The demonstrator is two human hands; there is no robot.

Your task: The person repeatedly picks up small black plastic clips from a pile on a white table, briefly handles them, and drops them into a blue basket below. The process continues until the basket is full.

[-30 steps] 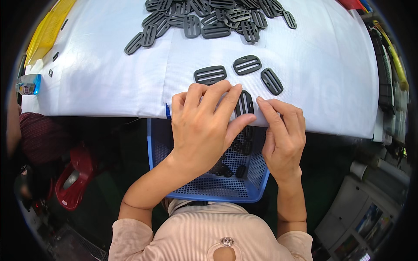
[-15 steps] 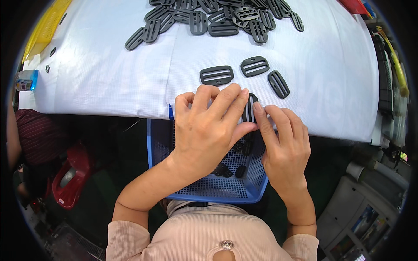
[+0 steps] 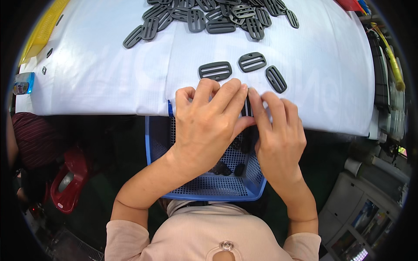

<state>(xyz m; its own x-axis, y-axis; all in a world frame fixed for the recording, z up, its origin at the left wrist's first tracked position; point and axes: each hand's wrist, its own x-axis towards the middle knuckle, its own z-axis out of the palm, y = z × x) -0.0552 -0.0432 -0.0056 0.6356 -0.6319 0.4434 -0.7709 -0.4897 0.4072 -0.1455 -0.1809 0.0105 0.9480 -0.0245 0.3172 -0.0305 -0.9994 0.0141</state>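
My left hand [image 3: 205,119] and my right hand [image 3: 281,132] meet at the table's near edge. Between their fingertips stands a black plastic strap slider buckle [image 3: 247,106], partly hidden by the fingers. The left index finger and thumb are along one side of it, and the right fingertips press against the other. Just beyond my fingers lie three loose slider buckles: one [image 3: 215,71] touching my left fingers' outline, one [image 3: 252,62] in the middle, one [image 3: 276,79] to the right. Beneath my hands sits a blue plastic basket [image 3: 148,143] with some dark pieces inside.
A heap of black slider buckles [image 3: 196,21] covers the far middle of the white-covered table [image 3: 109,78]. Yellow basketwork [image 3: 41,37] and a blue packet [image 3: 24,82] are at the left edge. A red chair [image 3: 69,182] stands below left, beside a person in dark clothing.
My right fingers have moved up and leftward, closing in on the buckle and covering more of it. The whole view has shifted slightly.
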